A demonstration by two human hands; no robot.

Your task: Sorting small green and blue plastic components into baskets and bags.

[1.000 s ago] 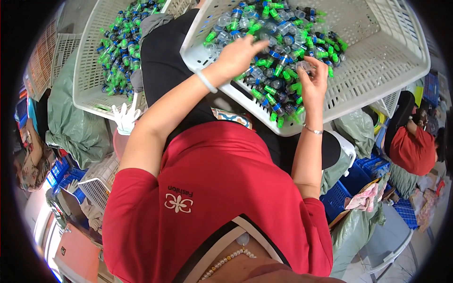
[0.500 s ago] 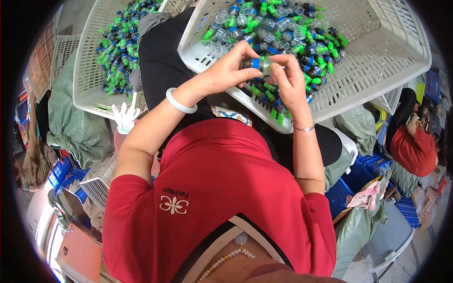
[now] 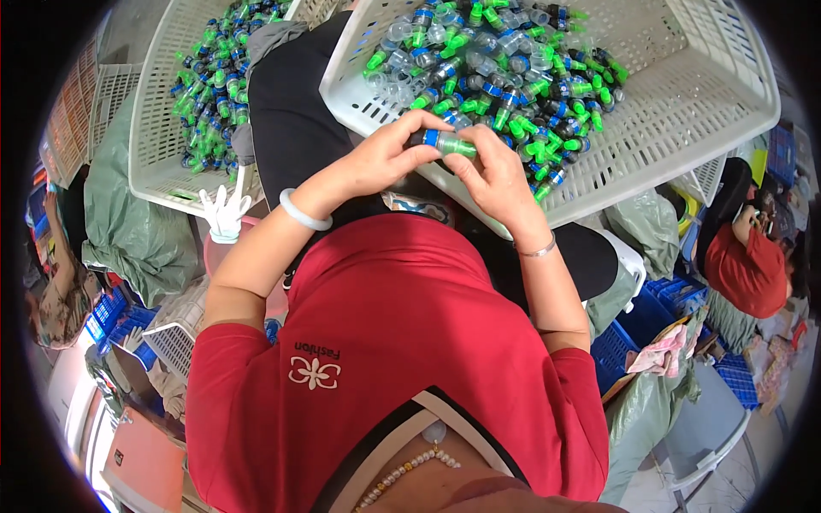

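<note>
Between my two hands, just over the near edge of a white crate, is a small bottle-shaped piece point(image 3: 443, 143) with a dark end, a blue band and a clear, green-tinted end. My left hand point(image 3: 386, 157) grips the dark, blue-banded end between thumb and fingers. At the other end, the thumb and fingers of my right hand point(image 3: 498, 175) close around the green-tinted part. Many similar pieces point(image 3: 505, 98) lie heaped in the crate, black and blue with bright green tips, some under clear caps.
The white slatted crate point(image 3: 658, 162) leans in front of me. A second white crate point(image 3: 141, 128) of such pieces stands at left, with a white glove point(image 3: 224, 212) by its near corner. Green sacks point(image 3: 137, 218) and blue crates point(image 3: 617, 346) flank me. Another person point(image 3: 748, 269) sits at far right.
Both hands have come down toward me and slightly left with the piece. Its green-tinted end shows more plainly, and my right hand's fingers have come lower around it.
</note>
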